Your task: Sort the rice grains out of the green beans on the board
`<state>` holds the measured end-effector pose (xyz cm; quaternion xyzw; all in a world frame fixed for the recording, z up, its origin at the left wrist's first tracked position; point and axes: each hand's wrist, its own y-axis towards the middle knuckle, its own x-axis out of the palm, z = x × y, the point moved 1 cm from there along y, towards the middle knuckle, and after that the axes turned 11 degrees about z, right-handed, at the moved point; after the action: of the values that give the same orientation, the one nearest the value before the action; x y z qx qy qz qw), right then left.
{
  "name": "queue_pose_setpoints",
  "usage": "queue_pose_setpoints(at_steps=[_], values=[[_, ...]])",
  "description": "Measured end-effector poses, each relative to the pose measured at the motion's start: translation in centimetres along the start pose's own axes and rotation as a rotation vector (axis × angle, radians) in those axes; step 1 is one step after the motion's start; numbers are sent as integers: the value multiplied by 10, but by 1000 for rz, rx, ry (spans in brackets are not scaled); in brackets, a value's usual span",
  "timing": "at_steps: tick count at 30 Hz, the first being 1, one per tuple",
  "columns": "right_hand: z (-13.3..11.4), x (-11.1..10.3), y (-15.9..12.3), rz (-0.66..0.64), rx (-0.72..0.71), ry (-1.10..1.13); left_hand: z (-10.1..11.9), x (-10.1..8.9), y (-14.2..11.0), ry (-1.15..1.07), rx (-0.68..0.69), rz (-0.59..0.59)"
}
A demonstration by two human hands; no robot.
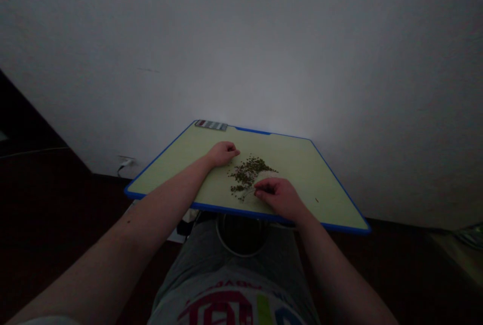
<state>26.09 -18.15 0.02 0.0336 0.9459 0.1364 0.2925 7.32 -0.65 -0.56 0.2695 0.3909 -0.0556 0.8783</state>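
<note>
Beans [252, 166], small and dark green as far as the dim light shows, lie in a loose, uneven heap at about the middle of a pale tabletop [290, 156] with a blue edge. The heap is thickest in its middle, with single ones scattered around it and a thinner patch towards the near edge.

The left hand [222, 154] is just beside the far left side of the heap, its fingers bent inward and the thumb side turned towards the beans. How wide the gap between its fingertips is, and whether they hold anything, I cannot tell. The right hand [281, 196] is at the near right side of the heap, partly curled, with thumb and fingers brought towards each other; whether they meet or have hold of a bean is too dark to tell.

A flat striped panel [211, 125] is at the far left corner of the tabletop, and a small brown scrap [317, 200] lies well to the right of the heap. Below the near edge, a round bowl [241, 253] is between the person's thighs. A plug [126, 163] is in the wall [264, 53], left of the tabletop.
</note>
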Motion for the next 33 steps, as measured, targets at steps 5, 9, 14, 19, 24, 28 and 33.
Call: queue_pose_setpoints(at_steps=[5, 9, 14, 19, 24, 28, 33], values=[[3, -9, 7, 137, 5, -90, -2, 1, -1, -7, 20, 12], [0, -2, 11, 93, -43, -132, -4, 1, -1, -14, 19, 25], [-2, 0, 5, 9, -21, -71, -1, 0, -1, -24, 5, 11], [-3, -4, -2, -45, -6, -14, -1, 0, -1, -28, 4, 11], [0, -5, -4, -43, 3, -47, -2, 1, 0, -21, 2, 8], [1, -7, -7, -39, 17, -55, -2, 0, 0, -5, -2, 3], [1, -12, -10, -27, 52, -25, -1, -1, -1, -18, -16, 3]])
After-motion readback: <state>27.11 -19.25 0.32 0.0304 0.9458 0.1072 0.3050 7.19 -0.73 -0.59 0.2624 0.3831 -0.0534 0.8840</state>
